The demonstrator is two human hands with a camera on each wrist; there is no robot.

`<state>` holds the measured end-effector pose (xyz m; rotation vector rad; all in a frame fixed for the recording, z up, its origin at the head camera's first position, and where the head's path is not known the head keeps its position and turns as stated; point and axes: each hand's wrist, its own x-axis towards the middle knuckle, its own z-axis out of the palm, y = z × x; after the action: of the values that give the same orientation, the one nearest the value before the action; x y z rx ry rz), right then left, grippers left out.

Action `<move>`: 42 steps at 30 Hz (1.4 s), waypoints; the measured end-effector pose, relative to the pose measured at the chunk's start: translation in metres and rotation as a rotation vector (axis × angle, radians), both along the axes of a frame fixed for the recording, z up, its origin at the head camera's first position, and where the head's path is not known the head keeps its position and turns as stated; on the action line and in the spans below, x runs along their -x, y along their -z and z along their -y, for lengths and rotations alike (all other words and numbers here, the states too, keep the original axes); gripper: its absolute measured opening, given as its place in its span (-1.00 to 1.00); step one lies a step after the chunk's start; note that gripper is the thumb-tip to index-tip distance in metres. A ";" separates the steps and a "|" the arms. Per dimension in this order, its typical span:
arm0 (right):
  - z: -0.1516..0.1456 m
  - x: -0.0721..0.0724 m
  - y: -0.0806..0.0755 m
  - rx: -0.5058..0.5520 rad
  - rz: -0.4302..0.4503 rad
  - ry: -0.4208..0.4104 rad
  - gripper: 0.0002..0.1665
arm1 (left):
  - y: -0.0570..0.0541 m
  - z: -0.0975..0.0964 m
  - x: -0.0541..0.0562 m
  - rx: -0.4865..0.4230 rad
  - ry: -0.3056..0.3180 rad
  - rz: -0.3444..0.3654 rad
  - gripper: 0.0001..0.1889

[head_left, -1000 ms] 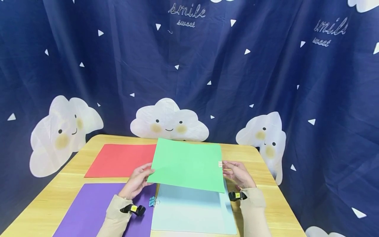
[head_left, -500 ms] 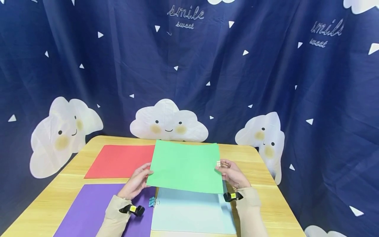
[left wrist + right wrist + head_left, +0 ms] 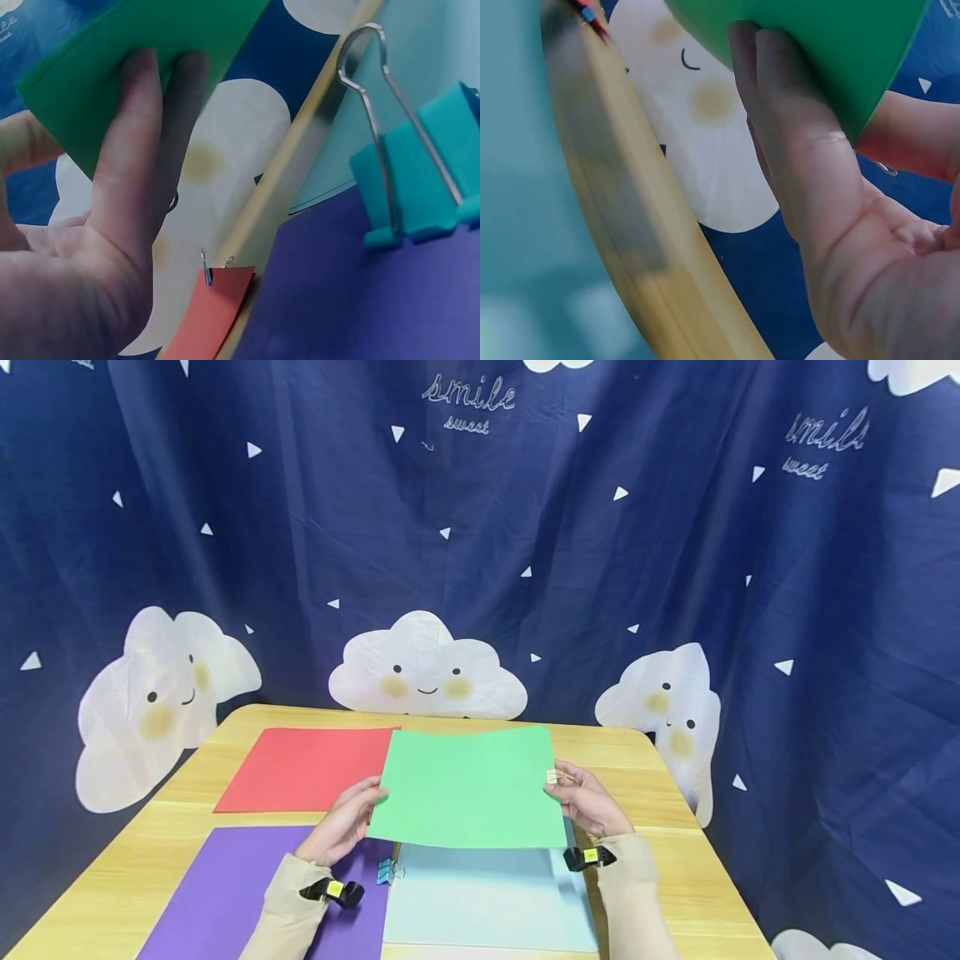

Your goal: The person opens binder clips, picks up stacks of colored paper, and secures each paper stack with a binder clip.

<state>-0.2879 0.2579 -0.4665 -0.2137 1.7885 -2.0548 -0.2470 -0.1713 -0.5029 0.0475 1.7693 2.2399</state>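
Green paper (image 3: 465, 789) is held up between both hands, over a light blue stack of paper (image 3: 487, 902). My left hand (image 3: 347, 820) pinches its left edge, thumb in front and fingers spread behind, as the left wrist view shows. At the right edge my right hand (image 3: 592, 799) pinches it the same way, thumb on the front just below a pale binder clip (image 3: 552, 777). The clip's wire handles point toward the right fingers. In the right wrist view the green paper (image 3: 825, 60) bends slightly over the fingers.
Red paper (image 3: 307, 768) lies at the back left of the wooden table (image 3: 690, 877), with a small clip (image 3: 208, 268) on it. Purple paper (image 3: 217, 893) lies front left. A teal binder clip (image 3: 386, 870) sits between the purple and light blue paper. A dark blue curtain (image 3: 465, 560) hangs behind.
The right hand has moved left, its thumb now on the front of the green paper below the clip. The paper's far edge has dropped and bowed a little. The left hand has stayed nearly still.
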 end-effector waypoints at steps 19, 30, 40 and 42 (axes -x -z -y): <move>-0.010 0.005 0.001 0.075 0.026 0.005 -0.19 | -0.010 -0.009 0.017 0.042 -0.001 -0.007 -0.30; -0.009 0.010 0.002 0.080 0.069 0.029 -0.20 | -0.015 -0.012 0.021 0.052 0.010 -0.014 -0.31; -0.008 0.014 -0.002 0.066 0.073 0.053 -0.21 | -0.014 -0.012 0.030 0.021 0.036 -0.012 -0.28; -0.008 0.015 -0.002 0.062 0.076 0.053 -0.21 | -0.014 -0.013 0.032 0.016 0.042 -0.008 -0.28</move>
<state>-0.3032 0.2659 -0.4649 -0.1051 1.7037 -2.1275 -0.2785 -0.1587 -0.4892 0.0898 1.7740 2.1993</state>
